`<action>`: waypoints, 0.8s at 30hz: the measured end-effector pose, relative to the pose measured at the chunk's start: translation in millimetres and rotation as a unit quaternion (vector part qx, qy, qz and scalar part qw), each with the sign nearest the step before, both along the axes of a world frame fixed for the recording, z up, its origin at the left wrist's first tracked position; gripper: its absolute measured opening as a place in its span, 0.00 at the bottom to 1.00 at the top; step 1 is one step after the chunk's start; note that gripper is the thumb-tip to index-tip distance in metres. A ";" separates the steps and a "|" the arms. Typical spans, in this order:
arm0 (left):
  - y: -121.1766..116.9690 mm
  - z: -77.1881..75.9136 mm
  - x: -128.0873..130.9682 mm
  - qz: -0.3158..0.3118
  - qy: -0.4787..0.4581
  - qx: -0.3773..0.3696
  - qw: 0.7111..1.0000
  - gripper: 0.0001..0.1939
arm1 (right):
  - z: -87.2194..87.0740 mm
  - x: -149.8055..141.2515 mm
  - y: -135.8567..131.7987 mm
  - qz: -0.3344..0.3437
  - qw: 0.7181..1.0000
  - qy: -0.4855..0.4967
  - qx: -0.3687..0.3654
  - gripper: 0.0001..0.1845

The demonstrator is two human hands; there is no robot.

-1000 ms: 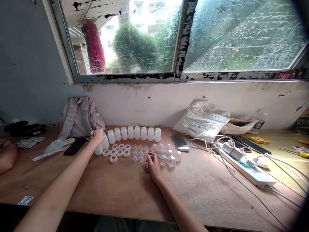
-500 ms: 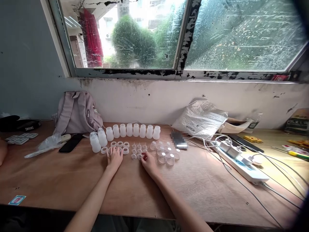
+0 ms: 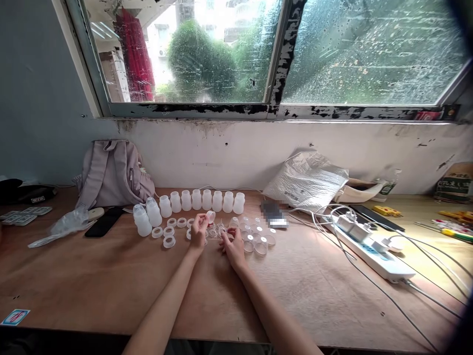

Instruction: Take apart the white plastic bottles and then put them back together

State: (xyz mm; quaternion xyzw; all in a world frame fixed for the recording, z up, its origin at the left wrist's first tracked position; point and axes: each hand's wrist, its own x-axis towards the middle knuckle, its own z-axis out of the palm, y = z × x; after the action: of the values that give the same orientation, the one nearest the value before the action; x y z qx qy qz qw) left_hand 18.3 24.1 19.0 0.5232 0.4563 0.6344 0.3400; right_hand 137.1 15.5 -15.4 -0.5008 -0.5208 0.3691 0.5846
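My left hand (image 3: pixel 199 230) is closed on a whitish screw ring (image 3: pixel 211 217), held raised above the small parts. Close beside it, my right hand (image 3: pixel 233 245) pinches what looks like a clear bottle nipple (image 3: pixel 222 230) at its fingertips. Partly hidden behind both hands are several more nipples on the table. To the left lie several loose screw rings (image 3: pixel 169 241), and to the right several clear caps (image 3: pixel 260 246). Frosted baby bottles (image 3: pixel 186 200) stand in a row behind. At its left end, two bottles (image 3: pixel 142 222) have clear caps on.
A phone (image 3: pixel 104 222), plastic bag (image 3: pixel 72 223) and backpack (image 3: pixel 111 172) are at the left. Rightward are a silver mailer (image 3: pixel 308 182) and a white power strip (image 3: pixel 373 254) with cables trailing over the table (image 3: pixel 314 296). Tools (image 3: pixel 454 234) lie at the far right.
My left hand has come from the bottles at the left end, down to the rings, and now holds one near my right hand. The right hand has stayed by the nipples.
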 end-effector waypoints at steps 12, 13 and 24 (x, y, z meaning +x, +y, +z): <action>1.2 -40.1 48.3 -0.072 -0.178 -0.099 0.976 0.13 | 9.4 -0.4 -2.9 -0.085 0.983 -0.119 0.110 0.11; 1.1 -40.3 46.9 -0.065 -0.171 -0.106 0.977 0.14 | 8.1 -2.7 -3.8 -0.066 0.983 -0.122 0.118 0.12; -0.7 -33.9 40.7 -0.099 -0.150 -0.095 0.979 0.16 | 9.1 -1.0 -8.8 0.047 0.994 -0.024 0.092 0.17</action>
State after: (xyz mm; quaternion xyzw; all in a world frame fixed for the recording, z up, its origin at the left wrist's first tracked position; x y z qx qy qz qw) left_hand 59.0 23.4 -14.9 0.4299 0.4044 0.6229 0.5134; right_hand 136.0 6.7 -6.3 -0.4290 -0.5893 0.3345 0.5973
